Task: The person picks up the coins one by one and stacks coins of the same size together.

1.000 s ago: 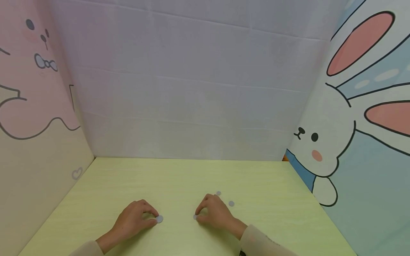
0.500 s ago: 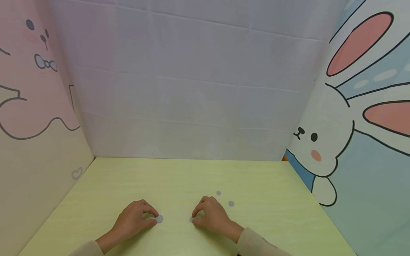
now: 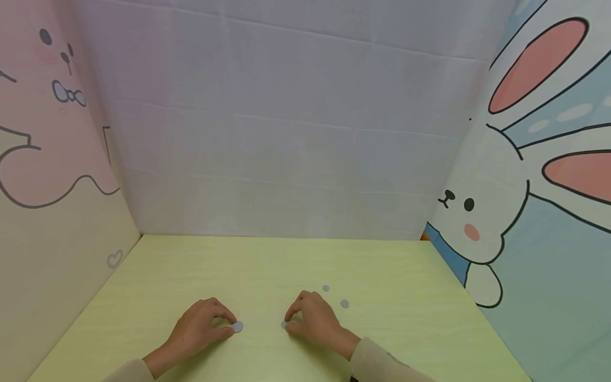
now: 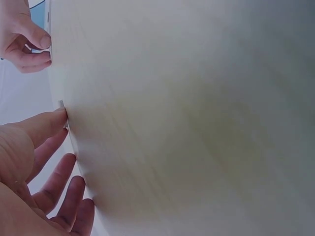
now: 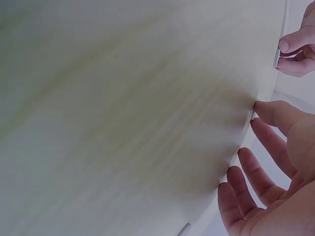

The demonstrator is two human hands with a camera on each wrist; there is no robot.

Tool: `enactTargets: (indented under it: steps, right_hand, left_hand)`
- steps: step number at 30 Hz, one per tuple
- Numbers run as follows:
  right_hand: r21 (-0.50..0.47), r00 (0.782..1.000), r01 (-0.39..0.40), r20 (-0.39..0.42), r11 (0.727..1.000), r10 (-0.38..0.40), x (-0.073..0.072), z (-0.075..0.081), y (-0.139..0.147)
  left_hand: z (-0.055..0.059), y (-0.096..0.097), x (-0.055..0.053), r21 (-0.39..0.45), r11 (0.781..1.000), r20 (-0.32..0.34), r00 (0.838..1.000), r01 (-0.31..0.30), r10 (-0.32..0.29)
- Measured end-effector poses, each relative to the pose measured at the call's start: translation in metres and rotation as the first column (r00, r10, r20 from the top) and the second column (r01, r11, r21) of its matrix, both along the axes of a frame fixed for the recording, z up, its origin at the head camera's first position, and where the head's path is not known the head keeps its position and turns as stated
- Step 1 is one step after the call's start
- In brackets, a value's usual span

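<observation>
On the pale yellow table, my left hand (image 3: 200, 326) pinches a grey coin (image 3: 237, 327) between thumb and index finger. The coin lies flat, its right part showing past the fingertips. My right hand (image 3: 314, 322) holds a smaller-looking grey coin (image 3: 284, 324) the same way, mostly covered by the fingertips. A gap of bare tabletop separates the two coins. In the left wrist view the thumb of the left hand (image 4: 44, 167) sits at the coin's thin edge (image 4: 62, 104). The right wrist view shows the right hand (image 5: 268, 172) with its other fingertips touching the table.
Two more grey coins lie beyond the right hand, one farther back (image 3: 325, 288) and one nearer and more to the right (image 3: 345, 303). A white cloth wall (image 3: 286, 132) closes the back of the table (image 3: 229, 265). Printed cartoon panels (image 3: 496, 223) stand at both sides.
My right hand has slid a little to the left with its coin, closer to the left hand, and lately slightly away from me. The left hand and its coin stay put.
</observation>
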State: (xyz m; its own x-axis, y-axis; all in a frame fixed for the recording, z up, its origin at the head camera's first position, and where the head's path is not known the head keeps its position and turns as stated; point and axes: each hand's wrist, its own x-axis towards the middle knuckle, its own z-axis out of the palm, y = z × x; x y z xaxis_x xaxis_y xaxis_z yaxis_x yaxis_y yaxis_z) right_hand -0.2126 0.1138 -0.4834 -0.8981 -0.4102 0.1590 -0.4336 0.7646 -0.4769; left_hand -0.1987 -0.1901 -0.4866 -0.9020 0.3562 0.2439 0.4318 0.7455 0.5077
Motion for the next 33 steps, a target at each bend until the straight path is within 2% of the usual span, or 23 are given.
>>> enactTargets:
  steps: [12, 19, 26, 33]
  right_hand:
    - [-0.015, 1.0, 0.0, -0.022, 1.0, 0.0, 0.0, -0.001, -0.001]
    - [-0.014, 1.0, -0.013, -0.012, 1.0, 0.013, -0.002, -0.003, 0.0]
    - [-0.018, 1.0, -0.023, -0.001, 1.0, 0.023, -0.003, -0.005, 0.002]
    - [-0.016, 1.0, -0.006, 0.025, 1.0, 0.006, -0.004, -0.005, 0.002]
  left_hand:
    - [0.002, -0.002, -0.001, -0.031, 0.999, -0.012, 1.0, 0.013, -0.014]
    - [0.005, 0.001, -0.005, -0.031, 0.999, -0.041, 0.999, -0.01, 0.009]
    - [0.01, 0.016, -0.01, -0.021, 1.0, -0.063, 0.998, 0.018, -0.02]
    - [0.011, 0.04, -0.013, -0.039, 0.998, -0.027, 0.999, 0.045, -0.046]
